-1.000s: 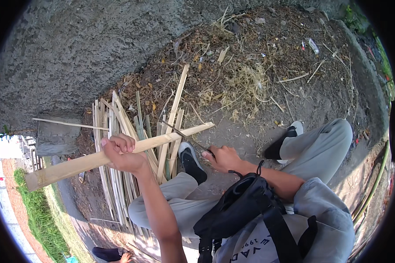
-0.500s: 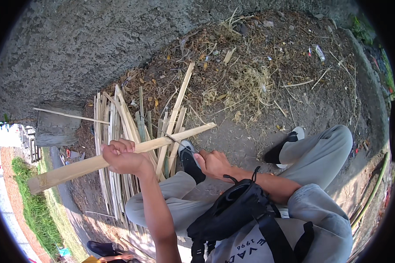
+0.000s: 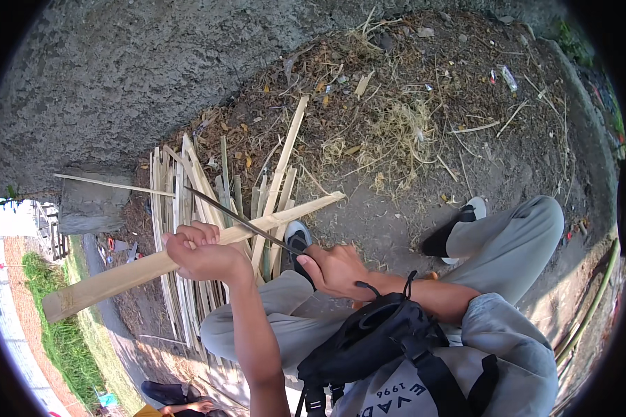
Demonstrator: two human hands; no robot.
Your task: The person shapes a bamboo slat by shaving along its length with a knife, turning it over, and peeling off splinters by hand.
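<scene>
My left hand (image 3: 205, 254) is closed around a long, flat, pale strip of split bamboo or wood (image 3: 108, 279). The strip slants from the lower left up to a narrow end near the middle. In the closed grip of my right hand (image 3: 337, 271) is a knife (image 3: 236, 217) with a long, thin dark blade. Its handle is hidden in the fingers. The blade lies across the strip, its tip pointing up and left past my left hand; whether it cuts into the strip I cannot tell.
A heap of similar strips (image 3: 181, 295) lies left of my shoe (image 3: 298, 240). Beyond are a rough grey wall (image 3: 153, 62) and pale shavings (image 3: 403, 139) among dry leaves. A black bag (image 3: 368, 333) hangs at my front. Another person's dark-clad leg (image 3: 163, 391) shows at lower left.
The knife's blade has swung and now reaches farther left across the strip. My right hand has turned and shifted slightly downward. My left hand keeps its hold; the strip's wide end dips a little.
</scene>
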